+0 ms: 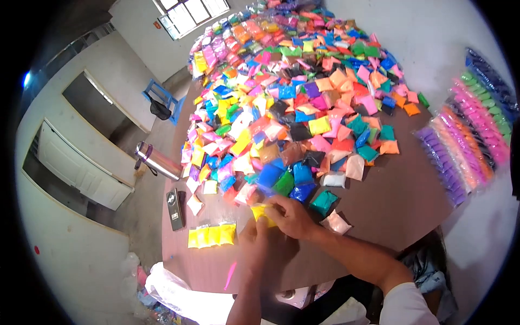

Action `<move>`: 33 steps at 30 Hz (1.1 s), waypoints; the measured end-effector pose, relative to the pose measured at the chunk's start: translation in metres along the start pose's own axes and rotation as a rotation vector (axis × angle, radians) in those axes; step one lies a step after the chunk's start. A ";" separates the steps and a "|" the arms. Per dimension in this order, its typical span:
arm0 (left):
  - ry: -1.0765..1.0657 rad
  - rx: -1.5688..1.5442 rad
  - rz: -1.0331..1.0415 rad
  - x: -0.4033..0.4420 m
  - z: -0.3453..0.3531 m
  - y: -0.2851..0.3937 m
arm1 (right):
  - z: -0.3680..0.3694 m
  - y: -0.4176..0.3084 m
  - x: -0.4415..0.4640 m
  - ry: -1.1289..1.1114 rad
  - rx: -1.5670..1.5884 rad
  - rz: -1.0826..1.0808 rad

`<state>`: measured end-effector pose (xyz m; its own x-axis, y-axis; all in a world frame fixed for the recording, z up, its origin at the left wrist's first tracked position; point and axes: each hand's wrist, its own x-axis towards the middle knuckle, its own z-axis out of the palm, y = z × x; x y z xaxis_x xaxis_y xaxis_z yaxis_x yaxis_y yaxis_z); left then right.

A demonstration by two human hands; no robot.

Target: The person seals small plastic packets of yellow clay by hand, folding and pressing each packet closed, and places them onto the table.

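Note:
A small yellow packet (261,212) is pinched between both hands over the near part of the table. My left hand (254,233) grips its lower left side, fingers closed. My right hand (291,216) comes in from the right with its fingers closed on the packet's upper right. To the left of my hands lies a row of several yellow packets (212,235), side by side. Just beyond my hands are a blue packet (270,176) and a green packet (284,184), at the near edge of the big heap. A teal packet (323,202) and a pale pink packet (336,222) lie beside my right hand.
A heap of many-coloured packets (292,103) covers much of the brown table (374,200). At the left edge stand a steel flask (160,161) and a dark phone-like device (175,209). A pink strip (230,275) lies near the front. Packet strips (460,141) lie along the right.

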<state>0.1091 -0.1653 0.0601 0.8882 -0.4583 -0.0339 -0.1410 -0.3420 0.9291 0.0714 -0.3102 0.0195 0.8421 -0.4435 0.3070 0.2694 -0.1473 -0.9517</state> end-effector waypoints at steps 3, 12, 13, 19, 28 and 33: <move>0.040 -0.043 0.113 -0.004 0.004 -0.003 | 0.003 -0.006 -0.006 0.057 0.011 0.056; -0.146 -0.008 0.159 -0.071 -0.025 -0.022 | 0.015 -0.036 -0.102 0.171 -0.005 0.229; -0.253 0.051 0.070 -0.082 -0.031 -0.026 | 0.021 -0.039 -0.117 0.217 0.070 0.266; -0.303 -0.125 0.182 -0.113 -0.054 -0.069 | 0.046 -0.063 -0.174 0.193 -0.071 0.192; -0.438 -0.075 0.115 -0.121 -0.080 -0.055 | 0.058 -0.051 -0.180 0.241 0.023 0.379; -0.424 -0.234 0.039 -0.121 -0.088 -0.049 | 0.052 -0.047 -0.166 0.121 0.036 0.352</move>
<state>0.0465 -0.0210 0.0511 0.6207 -0.7777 -0.0991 -0.0259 -0.1466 0.9889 -0.0566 -0.1839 0.0128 0.8251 -0.5634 -0.0428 -0.0087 0.0630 -0.9980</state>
